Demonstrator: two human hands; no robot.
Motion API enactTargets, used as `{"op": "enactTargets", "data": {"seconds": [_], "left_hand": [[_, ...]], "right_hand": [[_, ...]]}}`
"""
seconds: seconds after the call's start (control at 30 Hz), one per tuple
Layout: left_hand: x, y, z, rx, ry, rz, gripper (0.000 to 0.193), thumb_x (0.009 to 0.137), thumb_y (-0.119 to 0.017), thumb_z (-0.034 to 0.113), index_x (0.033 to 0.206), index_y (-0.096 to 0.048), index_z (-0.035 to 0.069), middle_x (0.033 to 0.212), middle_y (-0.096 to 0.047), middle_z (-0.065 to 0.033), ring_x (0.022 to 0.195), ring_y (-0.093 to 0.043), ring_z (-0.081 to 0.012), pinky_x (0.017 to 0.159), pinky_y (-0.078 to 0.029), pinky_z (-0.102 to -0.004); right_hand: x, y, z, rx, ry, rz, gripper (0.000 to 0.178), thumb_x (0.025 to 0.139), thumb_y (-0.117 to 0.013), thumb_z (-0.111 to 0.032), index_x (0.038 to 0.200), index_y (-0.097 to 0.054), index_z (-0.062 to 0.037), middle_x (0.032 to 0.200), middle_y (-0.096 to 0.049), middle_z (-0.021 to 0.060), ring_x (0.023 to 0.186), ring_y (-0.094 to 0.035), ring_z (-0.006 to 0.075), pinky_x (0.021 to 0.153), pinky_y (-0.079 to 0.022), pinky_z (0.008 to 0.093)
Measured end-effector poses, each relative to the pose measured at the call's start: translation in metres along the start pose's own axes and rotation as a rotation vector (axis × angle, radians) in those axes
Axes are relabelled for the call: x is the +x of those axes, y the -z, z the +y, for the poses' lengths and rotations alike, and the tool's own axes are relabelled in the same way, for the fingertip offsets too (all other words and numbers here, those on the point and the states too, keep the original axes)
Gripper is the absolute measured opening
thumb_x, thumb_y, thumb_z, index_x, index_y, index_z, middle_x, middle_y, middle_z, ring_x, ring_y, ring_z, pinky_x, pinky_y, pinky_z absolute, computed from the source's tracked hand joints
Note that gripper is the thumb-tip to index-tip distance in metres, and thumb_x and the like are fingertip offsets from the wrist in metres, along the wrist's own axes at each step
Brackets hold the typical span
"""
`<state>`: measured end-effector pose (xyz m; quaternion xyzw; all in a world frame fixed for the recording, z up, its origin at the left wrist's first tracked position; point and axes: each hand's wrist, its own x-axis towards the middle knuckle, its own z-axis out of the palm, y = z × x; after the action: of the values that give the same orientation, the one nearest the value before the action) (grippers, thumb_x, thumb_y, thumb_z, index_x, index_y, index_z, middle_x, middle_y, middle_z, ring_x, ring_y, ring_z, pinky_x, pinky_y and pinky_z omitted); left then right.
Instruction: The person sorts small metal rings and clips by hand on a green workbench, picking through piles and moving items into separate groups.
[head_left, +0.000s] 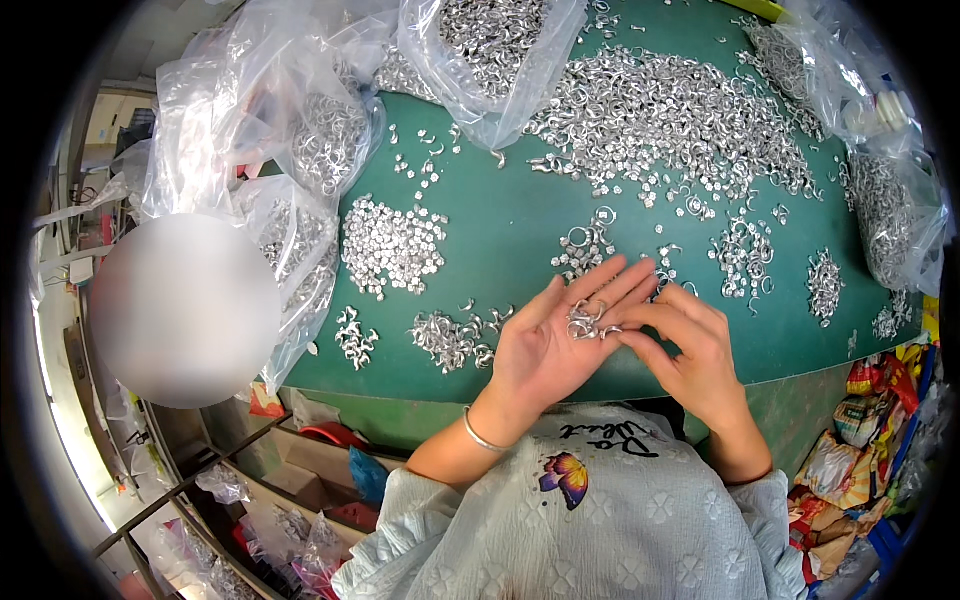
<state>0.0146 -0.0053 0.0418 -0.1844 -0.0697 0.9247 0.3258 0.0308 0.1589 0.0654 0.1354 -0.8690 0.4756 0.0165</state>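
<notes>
- The left hand (553,345) is spread palm up, fingers pointing away from the wearer, with a handful of silvery metal pieces (584,319) lying on it near the base of the fingers.
- The right hand (697,347) comes in from beside it, thumb and forefinger drawn close together at the edge of the handful; whether a piece is caught between them I cannot tell.
- Just beyond the left fingertips lies a loose cluster (583,250) with some rings in it; farther out spreads a large heap (680,115).
- Left of the left hand sit a small pile (448,340) and, beyond it, a pile of small pieces (393,245); right of the right hand is another cluster (742,255).
- To work well here, the left palm should be level and slightly cupped, so that nothing slides off onto the green surface (490,215).
- The pieces look prone to hooking together, so the right hand would best take one by its outer edge and ease it free without dragging its neighbours.
</notes>
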Motion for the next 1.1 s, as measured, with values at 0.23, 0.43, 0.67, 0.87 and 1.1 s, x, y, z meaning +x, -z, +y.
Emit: {"op": "enactTargets", "data": {"seconds": [0.23, 0.43, 0.67, 0.87, 1.1], "left_hand": [[0.002, 0.000, 0.000, 0.325, -0.027, -0.077, 0.064, 0.075, -0.039, 0.002, 0.137, -0.025, -0.008, 0.145, -0.014, -0.0292, 0.137, -0.011, -0.0382, 0.112, -0.014, -0.0459], [0.003, 0.004, 0.001, 0.179, 0.007, -0.145, 0.077, 0.061, -0.043, 0.002, 0.136, -0.027, -0.008, 0.145, -0.013, -0.0294, 0.137, -0.010, -0.0383, 0.112, -0.011, -0.0455], [0.003, -0.003, -0.002, 0.179, 0.029, -0.138, 0.057, 0.086, -0.038, 0.018, 0.136, -0.026, -0.008, 0.145, -0.019, -0.0254, 0.136, -0.019, -0.0328, 0.111, -0.017, -0.0426], [0.002, -0.003, -0.003, 0.194, 0.020, -0.116, 0.059, 0.098, -0.025, 0.037, 0.136, -0.026, -0.008, 0.145, -0.020, -0.0227, 0.135, -0.019, -0.0314, 0.110, -0.018, -0.0428], [0.002, -0.002, -0.005, 0.158, -0.021, -0.110, 0.058, 0.097, -0.025, 0.034, 0.138, -0.022, -0.008, 0.147, -0.011, -0.0253, 0.137, -0.009, -0.0358, 0.113, -0.010, -0.0442]], "right_hand": [[-0.002, -0.001, -0.002, -0.014, 0.010, 0.010, 0.015, 0.071, -0.069, -0.004, 0.084, -0.063, -0.0050, 0.073, -0.056, 0.0056, 0.059, -0.055, 0.0215, 0.052, -0.044, 0.0322], [-0.004, -0.001, -0.003, 0.052, -0.074, 0.062, 0.013, 0.072, -0.066, 0.001, 0.083, -0.061, -0.0026, 0.071, -0.056, 0.0065, 0.056, -0.054, 0.0176, 0.048, -0.041, 0.0293], [0.003, -0.006, -0.005, 0.059, 0.004, 0.132, 0.015, 0.073, -0.065, 0.003, 0.087, -0.061, -0.0011, 0.070, -0.055, 0.0059, 0.054, -0.050, 0.0159, 0.048, -0.040, 0.0276], [0.003, -0.002, -0.008, -0.011, -0.006, 0.085, 0.025, 0.072, -0.067, 0.001, 0.096, -0.062, -0.0029, 0.074, -0.058, 0.0076, 0.062, -0.060, 0.0197, 0.052, -0.046, 0.0296], [-0.005, -0.007, -0.010, -0.170, 0.106, 0.079, 0.023, 0.069, -0.069, -0.004, 0.091, -0.065, -0.0071, 0.073, -0.056, 0.0037, 0.059, -0.056, 0.0180, 0.048, -0.044, 0.0294]]}}
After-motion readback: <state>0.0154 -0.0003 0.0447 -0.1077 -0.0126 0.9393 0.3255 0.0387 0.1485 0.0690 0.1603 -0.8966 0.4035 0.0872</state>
